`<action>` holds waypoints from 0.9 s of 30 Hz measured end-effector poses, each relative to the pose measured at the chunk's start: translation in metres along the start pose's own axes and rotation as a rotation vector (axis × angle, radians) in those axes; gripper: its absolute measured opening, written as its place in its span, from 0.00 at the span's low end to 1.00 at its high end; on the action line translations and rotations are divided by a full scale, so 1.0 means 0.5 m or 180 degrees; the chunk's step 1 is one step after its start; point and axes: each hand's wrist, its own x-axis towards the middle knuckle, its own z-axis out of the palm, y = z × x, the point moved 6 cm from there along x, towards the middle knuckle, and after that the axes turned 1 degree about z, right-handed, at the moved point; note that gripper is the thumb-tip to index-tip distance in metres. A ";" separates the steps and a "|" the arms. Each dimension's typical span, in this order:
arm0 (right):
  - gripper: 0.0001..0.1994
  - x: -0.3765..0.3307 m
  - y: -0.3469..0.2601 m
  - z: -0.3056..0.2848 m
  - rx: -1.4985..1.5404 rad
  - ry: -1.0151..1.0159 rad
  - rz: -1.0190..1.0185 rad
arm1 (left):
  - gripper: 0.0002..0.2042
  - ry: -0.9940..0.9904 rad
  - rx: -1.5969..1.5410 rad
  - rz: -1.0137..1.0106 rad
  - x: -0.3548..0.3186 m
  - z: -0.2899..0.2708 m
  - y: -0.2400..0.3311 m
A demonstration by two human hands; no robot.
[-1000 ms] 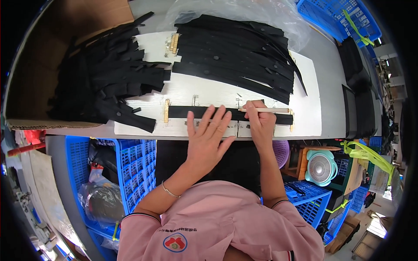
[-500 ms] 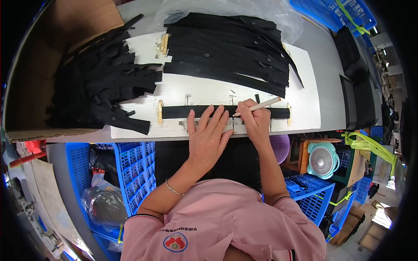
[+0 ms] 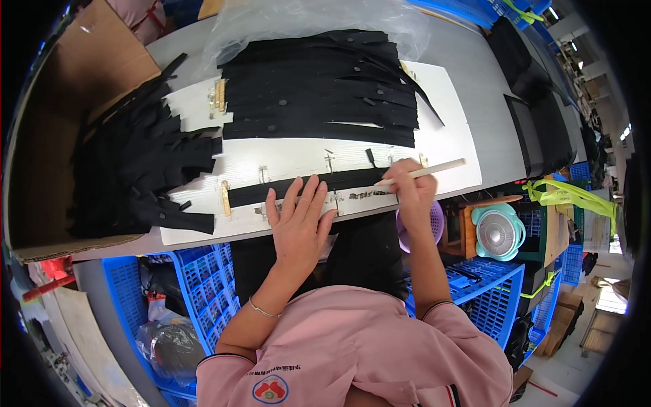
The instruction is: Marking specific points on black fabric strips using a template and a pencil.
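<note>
A narrow black fabric strip lies across the near part of a white board, between short yellowish stops. My left hand rests flat, its spread fingertips pressing the strip's left half. A slim pale pencil is pinched in my right hand, its tip touching the strip towards the right end. That hand covers part of the strip's right end. Just behind the strip, a small black scrap lies beside dark marks on the board. Many black strips are laid side by side farther back.
A cardboard box stands at the left, with a heap of black strips spilling onto the board. Clear plastic film lies at the back. Blue crates and a turquoise fan stand below the table edge.
My right hand has moved the pencil rightwards along the strip. My left hand still lies flat on it. The whole view has shifted and tilted a little.
</note>
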 end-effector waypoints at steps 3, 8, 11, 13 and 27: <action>0.12 0.031 0.005 -0.074 -0.0500 0.0374 0.0469 | 0.23 0.0007 0.0048 -0.0040 0.000 0.001 -0.001; 0.13 0.040 0.066 -0.101 -0.0609 0.0222 0.0391 | 0.21 0.0044 0.0090 -0.0049 0.012 0.002 0.011; 0.12 0.041 0.078 -0.098 -0.0669 0.0071 0.0392 | 0.20 0.0201 -0.0164 -0.0095 0.031 0.014 0.033; 0.13 0.042 0.066 -0.091 -0.0562 0.0160 0.0344 | 0.17 0.0188 -0.0621 0.0135 0.061 0.035 0.070; 0.13 0.042 0.053 -0.082 -0.1065 0.0019 0.0168 | 0.07 0.0277 -0.0757 0.0327 0.145 0.123 0.139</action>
